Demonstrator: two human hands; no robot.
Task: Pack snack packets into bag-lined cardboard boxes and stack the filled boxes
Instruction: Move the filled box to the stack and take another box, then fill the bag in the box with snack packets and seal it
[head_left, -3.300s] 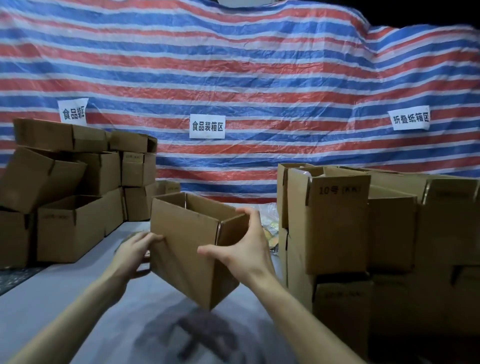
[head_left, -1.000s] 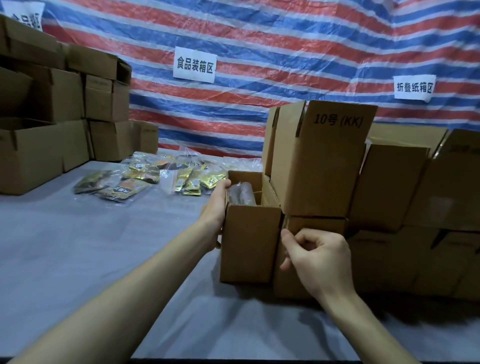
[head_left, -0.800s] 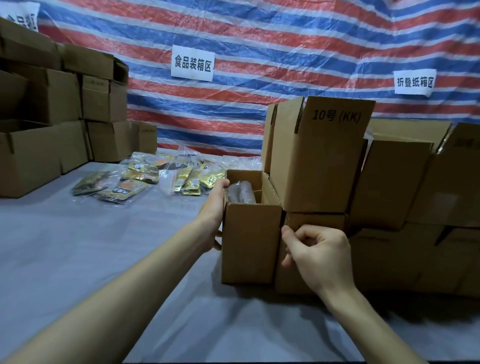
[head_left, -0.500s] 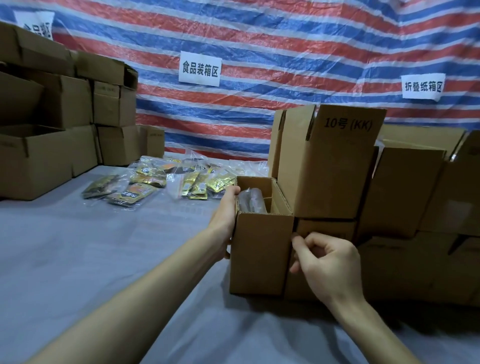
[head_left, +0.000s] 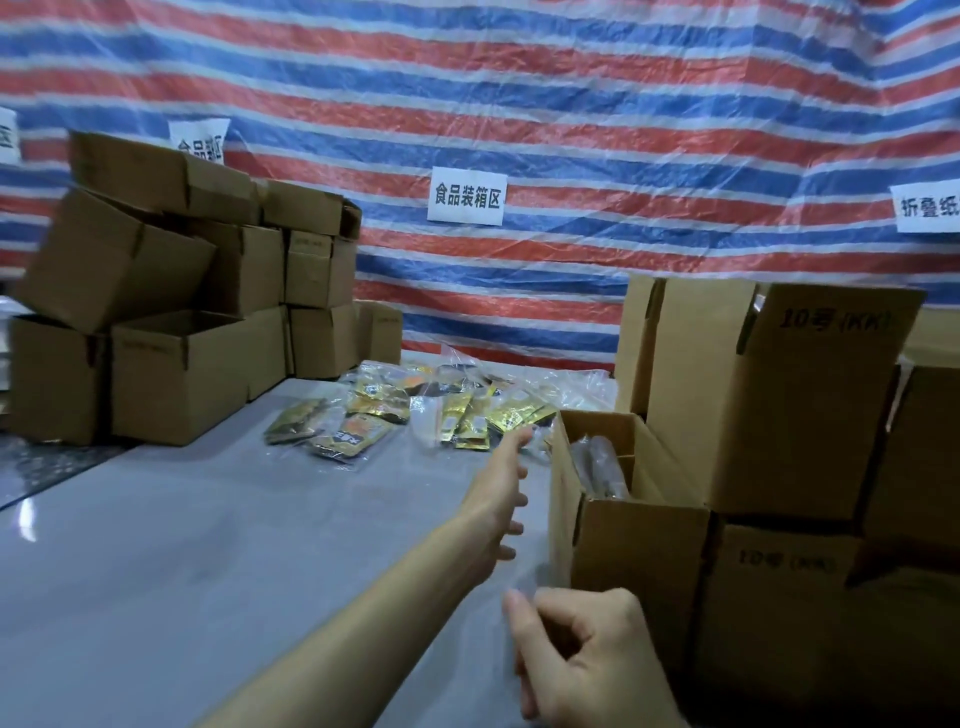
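An open cardboard box (head_left: 631, 551) stands on the grey table (head_left: 182, 545), pushed against the box stack on the right. A rolled clear plastic bag (head_left: 602, 465) lies inside it. My left hand (head_left: 501, 488) is stretched out to the left of the box, fingers straight, clear of its wall and pointing toward the snack packets (head_left: 415, 415) heaped further back. My right hand (head_left: 587, 660) hovers low in front of the box with loosely curled fingers, holding nothing.
Stacked cardboard boxes (head_left: 779, 395) marked "10号 (KK)" fill the right side. Another pile of boxes (head_left: 171, 312) stands at the back left. A striped tarpaulin (head_left: 519, 104) with paper signs hangs behind.
Both hands have let go of the open box. My left hand has moved off its wall toward the packets; my right hand has drawn back toward me. The view has lifted and turned left.
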